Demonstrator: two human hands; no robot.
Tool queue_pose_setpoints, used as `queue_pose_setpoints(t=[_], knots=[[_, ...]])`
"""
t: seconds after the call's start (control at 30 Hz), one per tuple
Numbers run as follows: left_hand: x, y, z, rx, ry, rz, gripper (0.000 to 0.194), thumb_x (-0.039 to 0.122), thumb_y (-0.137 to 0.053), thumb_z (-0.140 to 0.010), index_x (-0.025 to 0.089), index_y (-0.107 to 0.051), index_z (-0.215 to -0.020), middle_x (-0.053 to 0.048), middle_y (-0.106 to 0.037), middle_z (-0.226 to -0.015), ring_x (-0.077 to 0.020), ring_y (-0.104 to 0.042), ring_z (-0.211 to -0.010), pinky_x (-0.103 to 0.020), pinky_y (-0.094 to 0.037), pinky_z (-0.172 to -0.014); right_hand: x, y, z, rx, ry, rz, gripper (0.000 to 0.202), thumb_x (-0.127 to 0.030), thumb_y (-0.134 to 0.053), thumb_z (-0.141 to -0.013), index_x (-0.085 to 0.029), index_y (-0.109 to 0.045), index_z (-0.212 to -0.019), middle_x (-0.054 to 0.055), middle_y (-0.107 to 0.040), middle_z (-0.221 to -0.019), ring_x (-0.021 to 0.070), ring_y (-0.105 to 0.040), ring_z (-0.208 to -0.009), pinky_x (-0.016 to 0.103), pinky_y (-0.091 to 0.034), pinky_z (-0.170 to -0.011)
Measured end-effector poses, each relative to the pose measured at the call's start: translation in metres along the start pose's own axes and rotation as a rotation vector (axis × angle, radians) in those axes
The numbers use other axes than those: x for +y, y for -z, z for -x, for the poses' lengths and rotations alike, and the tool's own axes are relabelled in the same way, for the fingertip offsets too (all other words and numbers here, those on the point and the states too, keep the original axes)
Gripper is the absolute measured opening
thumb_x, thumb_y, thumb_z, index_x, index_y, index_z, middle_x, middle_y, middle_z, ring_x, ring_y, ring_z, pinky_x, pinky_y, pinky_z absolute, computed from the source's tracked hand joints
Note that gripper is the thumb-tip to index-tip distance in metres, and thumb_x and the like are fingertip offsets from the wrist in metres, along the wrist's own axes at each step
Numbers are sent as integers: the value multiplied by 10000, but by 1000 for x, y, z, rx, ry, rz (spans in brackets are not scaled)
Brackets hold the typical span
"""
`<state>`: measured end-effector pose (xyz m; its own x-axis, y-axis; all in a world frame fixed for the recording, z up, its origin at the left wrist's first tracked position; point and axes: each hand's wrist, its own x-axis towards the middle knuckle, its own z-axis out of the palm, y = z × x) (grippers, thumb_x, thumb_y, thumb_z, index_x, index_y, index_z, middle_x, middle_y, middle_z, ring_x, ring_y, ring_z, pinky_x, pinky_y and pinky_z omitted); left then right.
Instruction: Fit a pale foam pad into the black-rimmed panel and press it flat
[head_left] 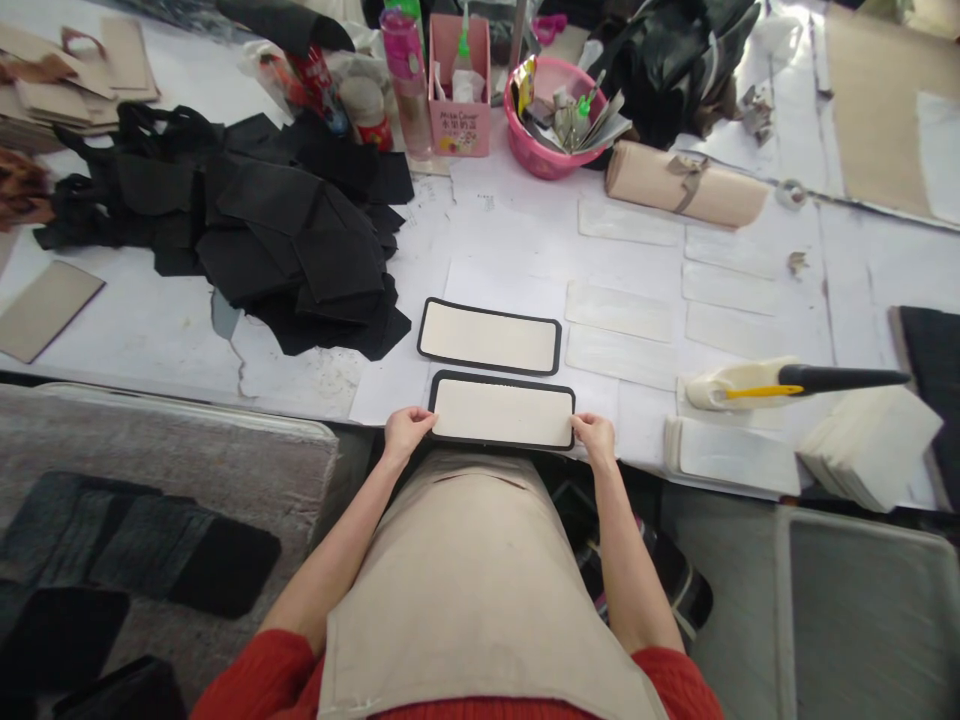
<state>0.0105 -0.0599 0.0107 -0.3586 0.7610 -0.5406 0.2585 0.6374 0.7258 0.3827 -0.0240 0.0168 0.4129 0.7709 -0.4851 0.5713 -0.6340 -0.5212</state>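
Note:
A cream rectangular panel with a black border lies at the table's front edge, right before my apron. My left hand pinches its left end between thumb and fingers. At the opposite end, my right hand pinches the right edge. Just beyond it rests a second black-bordered panel, slightly turned and touched by neither hand. Several thin whitish rectangular sheets are laid in rows to the right.
A heap of black pieces covers the table's left side. A pink basket and pink box stand at the back. On the right are a glue container with a brush and stacked white pieces. Grey trays flank me below.

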Motion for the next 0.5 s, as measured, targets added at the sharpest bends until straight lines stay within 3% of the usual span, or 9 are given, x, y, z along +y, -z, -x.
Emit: queue_pose_setpoints(t=[0.5], knots=[[9, 4, 2, -20, 29, -25, 241, 397, -718, -580, 163, -694, -636, -21, -654, -560, -147, -556, -523, -256, -386, -530, -12, 5, 2, -32, -51, 160, 250, -326, -560, -701, -178, -754, -754, 6, -686, -602, 144, -610, -590, 208, -384, -544]])
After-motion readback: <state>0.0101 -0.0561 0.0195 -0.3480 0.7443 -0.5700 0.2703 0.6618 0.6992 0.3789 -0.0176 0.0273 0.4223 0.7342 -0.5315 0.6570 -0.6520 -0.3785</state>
